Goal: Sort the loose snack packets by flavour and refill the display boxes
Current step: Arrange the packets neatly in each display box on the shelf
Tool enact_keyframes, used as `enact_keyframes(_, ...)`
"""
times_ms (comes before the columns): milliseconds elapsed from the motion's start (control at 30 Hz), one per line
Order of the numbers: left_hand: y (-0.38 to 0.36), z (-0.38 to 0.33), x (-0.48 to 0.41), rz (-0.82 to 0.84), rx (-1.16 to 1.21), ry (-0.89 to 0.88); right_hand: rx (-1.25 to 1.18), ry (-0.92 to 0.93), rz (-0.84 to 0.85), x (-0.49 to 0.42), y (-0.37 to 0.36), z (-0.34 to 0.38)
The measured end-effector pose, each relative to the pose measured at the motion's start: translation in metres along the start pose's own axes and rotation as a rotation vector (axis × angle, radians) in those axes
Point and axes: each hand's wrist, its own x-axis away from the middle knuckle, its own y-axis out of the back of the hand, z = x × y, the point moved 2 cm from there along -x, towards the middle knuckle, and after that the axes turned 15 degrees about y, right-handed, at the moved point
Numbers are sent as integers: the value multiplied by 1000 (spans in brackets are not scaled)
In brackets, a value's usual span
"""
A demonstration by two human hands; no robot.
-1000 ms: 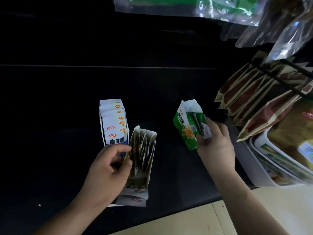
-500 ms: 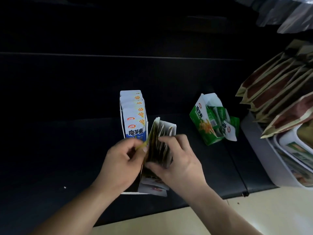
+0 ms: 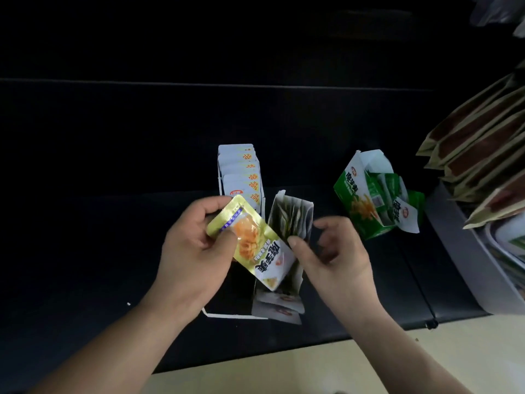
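- Open cardboard display boxes: 3 (white-blue box [image 3: 219, 177], grey-white box [image 3: 308, 220], green box [image 3: 348, 191]).
- Gold foil snack packet [image 3: 255, 245]: 1.
- White-blue foil packets [image 3: 238, 183]: 5 tops visible.
- Bare hands: 2 (left hand [image 3: 193, 251], right hand [image 3: 338, 257]).
- Brown-and-tan pouches [image 3: 477, 146]: blurred, not countable.

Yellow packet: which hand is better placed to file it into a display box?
Left, probably. The left hand grips the yellow packet beside the middle display box; the right hand holds nothing, so it would need a handover first.
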Motion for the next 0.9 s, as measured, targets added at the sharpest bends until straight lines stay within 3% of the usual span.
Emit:
enact_keyframes(133, -1, -11, -1, 36, 188, 34, -301, -179, 246, 1, 5, 8)
enact_keyframes(200, -7, -8, 1, 92, 202, 105, -498, -220, 158, -2, 7, 11)
enact_keyframes(333, -13, 22, 3, 140, -295, 26, -708, -209, -81, -9, 15, 10)
enact_keyframes(433, -12, 42, 0, 158, -607, 3, -563, -28, -39, -17, 33, 15)
enact_keyframes(500, -11, 46, -4, 132, -688, -31, -402, 131, 58, -20, 44, 20)
enact_keyframes(600, -9, 43, -9, 93, -586, -43, -243, 225, 177, -16, 41, 21)
enact_keyframes(767, -15, 36, -14, 116, -471, -49, -117, 350, 237, 2, 15, 11)
enact_keyframes(900, -20, 32, -18, 90, -495, -110, 136, 336, 482, 7, 3, -2)
